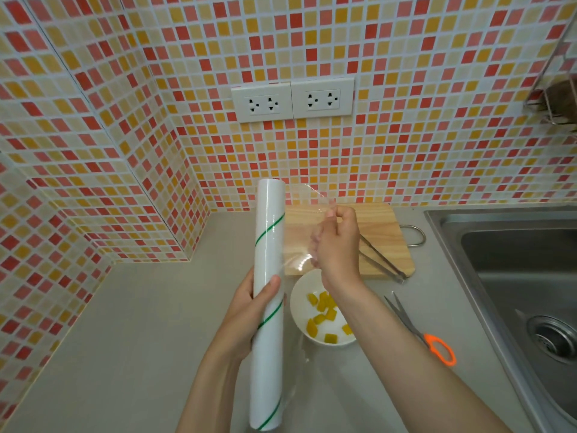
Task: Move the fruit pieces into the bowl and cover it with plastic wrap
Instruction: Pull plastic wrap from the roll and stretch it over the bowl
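The grey smooth table [125, 323] meets a wall of small red, orange and cream mosaic tiles [406, 57], and this wall carries two white double sockets [293, 100]. At the right side a stainless steel sink [515, 260] is set into the table. A rectangular light wooden cutting board [384, 226] lies near the wall, with a metal loop handle at its right edge. The long white roll of plastic wrap with a thin green spiral line [269, 245] is held nearly upright above the table, just left of the board and the bowl. The left hand [249, 304] is closed around the lower middle of this roll, with the thumb pressed on its front. A clear sheet of the wrap [299, 220] is pulled out from the roll to the right, and the right hand [337, 242] pinches its far edge with the fingers closed, over the cutting board. The round white bowl [301, 307] stands on the table just in front of the board, partly hidden under the right forearm, and the yellow fruit pieces [321, 314] lie inside it. Metal tongs [384, 260] lie on the board, with their tips at its front right corner. Scissors with orange handles [421, 332] lie on the table between the bowl and the sink
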`<control>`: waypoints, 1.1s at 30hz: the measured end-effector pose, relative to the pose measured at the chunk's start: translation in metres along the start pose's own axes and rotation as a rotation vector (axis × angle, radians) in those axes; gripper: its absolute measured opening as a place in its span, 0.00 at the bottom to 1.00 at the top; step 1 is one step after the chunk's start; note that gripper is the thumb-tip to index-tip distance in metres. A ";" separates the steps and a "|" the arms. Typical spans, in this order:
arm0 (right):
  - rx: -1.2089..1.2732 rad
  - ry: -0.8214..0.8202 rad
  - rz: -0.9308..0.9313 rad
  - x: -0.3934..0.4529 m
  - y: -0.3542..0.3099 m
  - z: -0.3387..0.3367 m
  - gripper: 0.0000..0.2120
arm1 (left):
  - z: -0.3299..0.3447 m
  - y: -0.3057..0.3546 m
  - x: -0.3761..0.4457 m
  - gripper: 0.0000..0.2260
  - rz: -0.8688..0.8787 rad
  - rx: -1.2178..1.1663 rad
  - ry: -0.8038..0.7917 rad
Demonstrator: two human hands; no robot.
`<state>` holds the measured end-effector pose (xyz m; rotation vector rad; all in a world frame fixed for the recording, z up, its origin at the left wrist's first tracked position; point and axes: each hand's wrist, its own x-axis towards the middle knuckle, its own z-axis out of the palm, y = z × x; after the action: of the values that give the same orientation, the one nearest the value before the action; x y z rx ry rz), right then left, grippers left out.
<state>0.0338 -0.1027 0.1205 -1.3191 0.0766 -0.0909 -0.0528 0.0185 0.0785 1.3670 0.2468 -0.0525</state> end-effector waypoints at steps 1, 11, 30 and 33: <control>-0.030 0.015 -0.018 0.003 0.000 -0.003 0.11 | 0.002 0.000 0.001 0.16 -0.011 0.018 -0.010; -0.327 0.206 -0.081 0.021 0.009 -0.065 0.11 | 0.011 0.000 0.014 0.20 -0.108 -0.058 -0.055; -0.684 0.257 -0.093 0.018 0.038 -0.104 0.06 | 0.006 -0.022 0.012 0.18 -0.227 0.053 -0.096; -0.722 0.256 -0.092 0.019 0.039 -0.108 0.06 | 0.001 -0.023 0.014 0.24 -0.188 0.117 -0.051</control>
<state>0.0415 -0.1986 0.0557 -2.0274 0.2861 -0.3329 -0.0431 0.0140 0.0538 1.4538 0.3335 -0.2621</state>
